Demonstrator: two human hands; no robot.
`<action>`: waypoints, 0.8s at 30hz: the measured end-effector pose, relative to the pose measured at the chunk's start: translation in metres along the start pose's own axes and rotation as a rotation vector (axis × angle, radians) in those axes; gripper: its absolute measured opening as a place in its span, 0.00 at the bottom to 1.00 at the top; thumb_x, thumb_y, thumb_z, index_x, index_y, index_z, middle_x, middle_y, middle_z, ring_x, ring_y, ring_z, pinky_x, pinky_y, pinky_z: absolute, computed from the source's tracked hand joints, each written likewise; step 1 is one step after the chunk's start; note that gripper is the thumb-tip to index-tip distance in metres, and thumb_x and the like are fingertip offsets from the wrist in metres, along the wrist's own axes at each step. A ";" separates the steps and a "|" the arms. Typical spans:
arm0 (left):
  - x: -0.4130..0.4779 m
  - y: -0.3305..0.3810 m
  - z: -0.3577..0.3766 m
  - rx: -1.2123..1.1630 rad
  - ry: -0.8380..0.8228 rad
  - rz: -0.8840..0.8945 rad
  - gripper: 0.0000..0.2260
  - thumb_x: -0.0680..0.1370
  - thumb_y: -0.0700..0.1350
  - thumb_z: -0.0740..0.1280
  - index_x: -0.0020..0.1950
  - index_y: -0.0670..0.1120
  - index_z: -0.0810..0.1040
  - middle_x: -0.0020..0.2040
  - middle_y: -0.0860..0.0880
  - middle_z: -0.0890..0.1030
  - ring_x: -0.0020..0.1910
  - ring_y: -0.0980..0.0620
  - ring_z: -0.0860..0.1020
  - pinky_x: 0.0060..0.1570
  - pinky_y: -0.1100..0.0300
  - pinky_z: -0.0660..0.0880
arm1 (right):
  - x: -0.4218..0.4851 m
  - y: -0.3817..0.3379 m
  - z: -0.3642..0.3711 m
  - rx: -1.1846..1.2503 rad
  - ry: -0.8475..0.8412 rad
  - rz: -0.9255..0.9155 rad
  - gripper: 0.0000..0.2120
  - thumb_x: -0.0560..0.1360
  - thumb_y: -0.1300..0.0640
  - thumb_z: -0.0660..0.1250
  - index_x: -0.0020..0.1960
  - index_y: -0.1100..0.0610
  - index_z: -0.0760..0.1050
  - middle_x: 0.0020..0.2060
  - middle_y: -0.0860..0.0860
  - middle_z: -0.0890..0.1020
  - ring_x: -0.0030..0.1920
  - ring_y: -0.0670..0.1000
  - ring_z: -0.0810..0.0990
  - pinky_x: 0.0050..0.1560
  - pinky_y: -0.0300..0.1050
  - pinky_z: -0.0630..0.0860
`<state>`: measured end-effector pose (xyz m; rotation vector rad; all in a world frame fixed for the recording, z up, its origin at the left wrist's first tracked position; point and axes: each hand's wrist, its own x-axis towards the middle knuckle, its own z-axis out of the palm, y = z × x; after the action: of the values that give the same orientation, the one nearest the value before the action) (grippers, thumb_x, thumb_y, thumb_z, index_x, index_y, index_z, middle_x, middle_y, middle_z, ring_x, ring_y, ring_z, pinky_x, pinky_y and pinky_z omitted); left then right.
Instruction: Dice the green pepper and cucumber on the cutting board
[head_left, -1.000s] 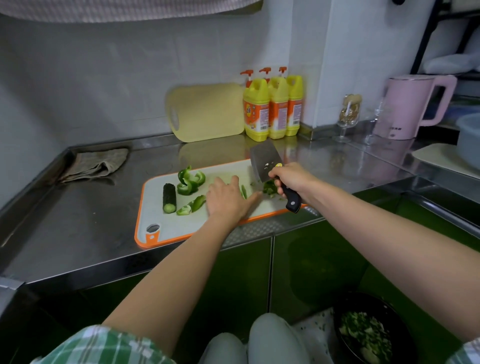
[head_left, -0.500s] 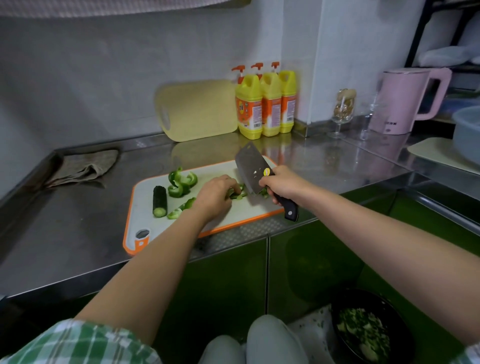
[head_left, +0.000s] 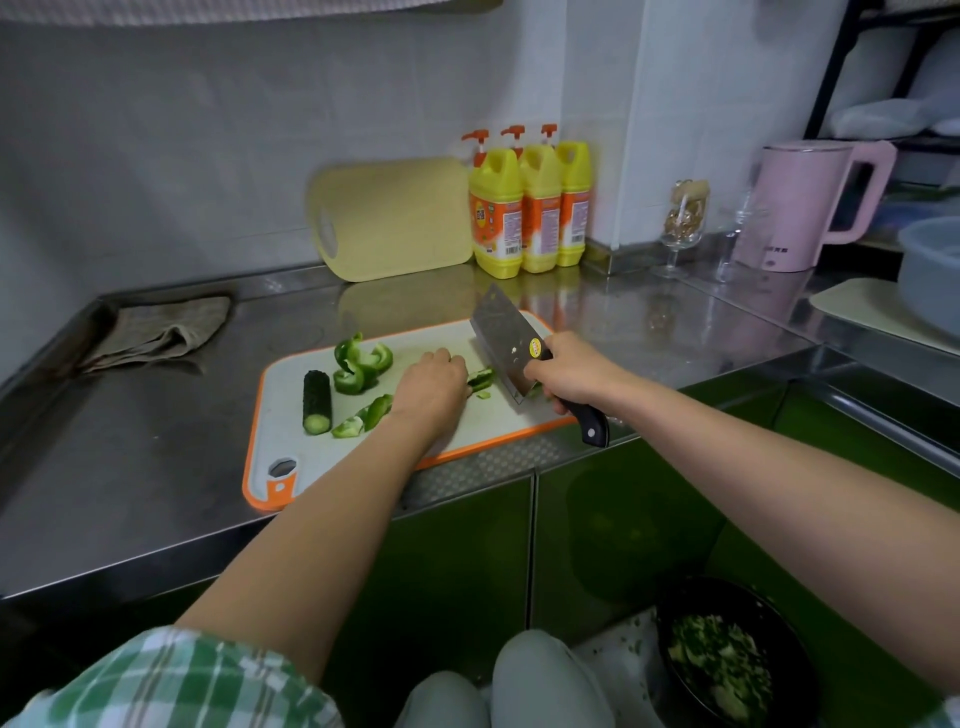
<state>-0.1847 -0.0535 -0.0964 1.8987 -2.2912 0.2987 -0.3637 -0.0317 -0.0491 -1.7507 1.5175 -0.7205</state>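
A white cutting board (head_left: 291, 441) with an orange rim lies on the steel counter. On its left part lie a dark cucumber piece (head_left: 317, 401) and several green pepper pieces (head_left: 358, 366). My left hand (head_left: 431, 387) holds down a green pepper strip (head_left: 480, 378) with curled fingers near the board's middle. My right hand (head_left: 566, 370) grips the black handle of a cleaver (head_left: 501, 338), whose blade stands on the board just right of that strip. A few small cut bits lie by the blade.
A folded cloth (head_left: 156, 332) lies at the counter's back left. A yellow board (head_left: 389, 218) and three yellow bottles (head_left: 530, 208) stand against the wall. A pink kettle (head_left: 805, 202) and glasses sit right. A black bowl (head_left: 727, 660) of chopped greens sits below.
The cleaver has gone up and come down again on the pepper strip. My left hand has shifted slightly along the strip. The cucumber and other pepper pieces have stayed put.
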 end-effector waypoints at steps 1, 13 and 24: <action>0.000 0.000 0.001 0.021 0.000 0.014 0.15 0.82 0.48 0.59 0.63 0.40 0.72 0.59 0.40 0.73 0.59 0.40 0.72 0.55 0.49 0.69 | 0.000 0.000 0.000 -0.002 0.003 0.003 0.05 0.78 0.65 0.59 0.43 0.60 0.69 0.30 0.56 0.71 0.24 0.53 0.70 0.27 0.43 0.70; -0.029 -0.023 0.000 -0.215 0.154 -0.023 0.19 0.75 0.53 0.66 0.59 0.42 0.78 0.51 0.41 0.77 0.53 0.40 0.75 0.54 0.49 0.73 | -0.001 -0.026 0.015 -0.300 -0.053 -0.059 0.08 0.76 0.62 0.59 0.38 0.59 0.68 0.33 0.60 0.78 0.26 0.55 0.77 0.28 0.41 0.72; -0.035 -0.022 0.008 -0.312 0.251 -0.017 0.16 0.77 0.53 0.67 0.58 0.44 0.82 0.48 0.44 0.79 0.50 0.43 0.76 0.48 0.52 0.73 | -0.009 -0.052 0.018 -0.596 -0.115 -0.016 0.06 0.76 0.65 0.57 0.42 0.63 0.71 0.30 0.58 0.78 0.24 0.53 0.77 0.26 0.38 0.72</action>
<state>-0.1566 -0.0257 -0.1112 1.6264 -2.0212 0.1551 -0.3201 -0.0164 -0.0185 -2.1863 1.7521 -0.1644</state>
